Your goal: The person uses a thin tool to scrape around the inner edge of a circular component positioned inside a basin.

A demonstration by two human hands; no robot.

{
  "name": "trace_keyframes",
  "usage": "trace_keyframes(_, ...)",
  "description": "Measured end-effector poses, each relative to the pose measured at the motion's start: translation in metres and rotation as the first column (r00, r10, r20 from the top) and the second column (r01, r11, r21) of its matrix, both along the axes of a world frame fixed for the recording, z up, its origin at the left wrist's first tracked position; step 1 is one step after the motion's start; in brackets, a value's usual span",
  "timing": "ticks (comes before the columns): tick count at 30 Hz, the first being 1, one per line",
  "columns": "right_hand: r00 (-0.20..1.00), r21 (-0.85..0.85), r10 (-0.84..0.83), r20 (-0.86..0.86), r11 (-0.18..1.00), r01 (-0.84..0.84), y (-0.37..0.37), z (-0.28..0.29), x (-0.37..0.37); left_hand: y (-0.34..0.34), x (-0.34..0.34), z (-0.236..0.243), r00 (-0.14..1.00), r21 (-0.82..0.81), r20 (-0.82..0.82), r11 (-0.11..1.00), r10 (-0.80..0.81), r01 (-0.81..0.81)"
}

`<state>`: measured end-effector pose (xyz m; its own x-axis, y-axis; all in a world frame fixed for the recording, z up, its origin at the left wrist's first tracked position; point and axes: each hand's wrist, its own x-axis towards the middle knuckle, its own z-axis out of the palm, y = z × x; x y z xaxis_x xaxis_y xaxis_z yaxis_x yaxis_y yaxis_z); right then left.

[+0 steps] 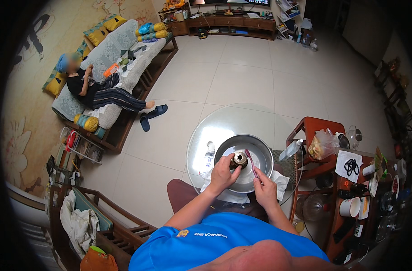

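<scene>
My left hand (221, 174) is closed around a small dark, round piece with a shiny metal top and a hole in its middle (239, 158). I hold it over a wide metal basin (262, 147), which stands on a round glass table (198, 140). The fingers of my right hand (265, 189) are wrapped round a pinkish-red toothbrush (251, 163). Its head points away from me, just right of the dark piece; I cannot tell whether the two touch. The basin's inside looks pale, and how much water it holds is unclear.
A clear spray bottle (291, 149) stands right of the basin, near a red-brown stool (320, 124) carrying a plastic bag (323, 143). Farther right, a crowded wooden table holds a white cup (349, 207). At the left, a person (91, 88) sits on a sofa (109, 47).
</scene>
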<state>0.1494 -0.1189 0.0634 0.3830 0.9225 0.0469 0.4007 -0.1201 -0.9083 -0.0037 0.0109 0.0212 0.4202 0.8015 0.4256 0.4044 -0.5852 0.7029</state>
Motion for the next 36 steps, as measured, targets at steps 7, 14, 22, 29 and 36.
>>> trace_keyframes(7,0.999,0.016,0.025,0.021,1.000,-0.025,0.002,-0.004,-0.001,0.002,-0.004,0.001,0.985,-0.058,0.131,0.991,-0.115,0.123)
trace_keyframes(14,1.000,0.004,0.016,0.005,1.000,-0.016,0.004,0.000,0.005,0.002,-0.008,0.008,0.978,-0.111,0.155,0.981,-0.139,0.158)
trace_keyframes(22,0.983,-0.114,-0.031,0.181,0.992,0.053,0.010,-0.011,0.027,0.009,-0.006,0.005,0.990,0.008,0.051,0.991,-0.131,0.131)
trace_keyframes(29,0.882,-0.296,0.124,0.454,0.955,0.018,0.036,-0.004,0.034,0.015,-0.006,0.008,0.986,-0.031,0.008,0.986,-0.164,0.164)
trace_keyframes(36,0.835,-0.502,0.344,0.430,0.860,-0.096,0.045,-0.010,0.031,0.014,-0.006,0.010,0.985,-0.118,-0.044,0.980,-0.165,0.159)
